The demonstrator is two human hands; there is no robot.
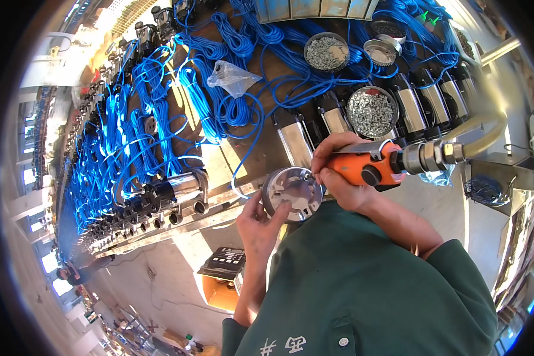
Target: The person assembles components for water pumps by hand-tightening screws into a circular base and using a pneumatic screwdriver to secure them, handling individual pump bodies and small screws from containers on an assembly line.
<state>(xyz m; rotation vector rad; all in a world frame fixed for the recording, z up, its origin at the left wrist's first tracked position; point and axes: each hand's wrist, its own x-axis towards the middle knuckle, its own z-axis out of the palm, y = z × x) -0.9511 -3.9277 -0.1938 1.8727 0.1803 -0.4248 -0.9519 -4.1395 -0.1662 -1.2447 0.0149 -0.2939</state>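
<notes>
My left hand (pixel 258 228) is closed around the lower left rim of a round, shiny metal part (pixel 295 194), its thumb lying over the face. The part looks like the end of a steel pump body, with cut-outs in its face; whatever lies below it is hidden. My right hand (pixel 345 181) grips an orange air-powered tool (pixel 362 164) with a black knob and a metal hose fitting (pixel 433 156). The tool's front end is at the part's right edge, where my fingers cover the tip, so contact cannot be made out.
Bundles of blue cable (pixel 199 104) cover the bench, with a clear plastic bag (pixel 234 78) among them. Steel cylinders (pixel 295 139) stand beyond my hands. Bowls of small metal fasteners (pixel 372 111) sit nearby. The tool's pale hose (pixel 486 139) curves off right. A cardboard box (pixel 221 292) rests on the floor.
</notes>
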